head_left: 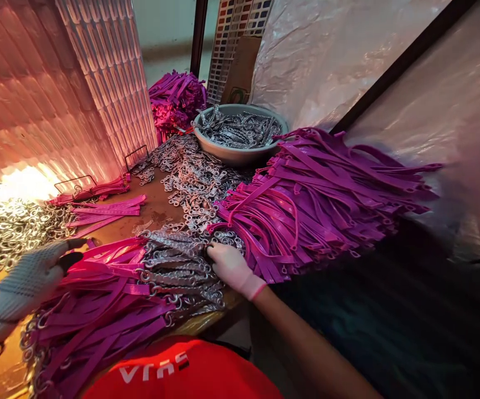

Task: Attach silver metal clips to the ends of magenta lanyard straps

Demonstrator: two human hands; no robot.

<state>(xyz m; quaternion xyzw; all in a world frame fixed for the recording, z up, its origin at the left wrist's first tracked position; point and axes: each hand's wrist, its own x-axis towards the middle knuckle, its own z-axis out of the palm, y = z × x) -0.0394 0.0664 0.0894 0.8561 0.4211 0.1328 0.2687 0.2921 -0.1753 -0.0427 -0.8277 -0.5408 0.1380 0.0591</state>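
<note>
My left hand (34, 282), in a grey knit glove with dark fingertips, is over the left end of a pile of magenta straps (111, 310). Its thumb and forefinger are apart, near a strap end. Metal rings show at many of these straps' ends. Twisted metal chains (181, 266) lie in a row across the pile's right side. My right hand (233, 269), in a white glove, is closed at the right end of these chains. Its fingertips are hidden, so what they grip cannot be made out.
Another large heap of magenta straps (306, 205) lies at right, beside loose metal chains (194, 177). A grey basin (240, 152) full of chains stands behind. Silver chains (7, 233) cover the left side below a ribbed translucent panel (57, 83). Red fabric with white lettering (181, 371) is in front.
</note>
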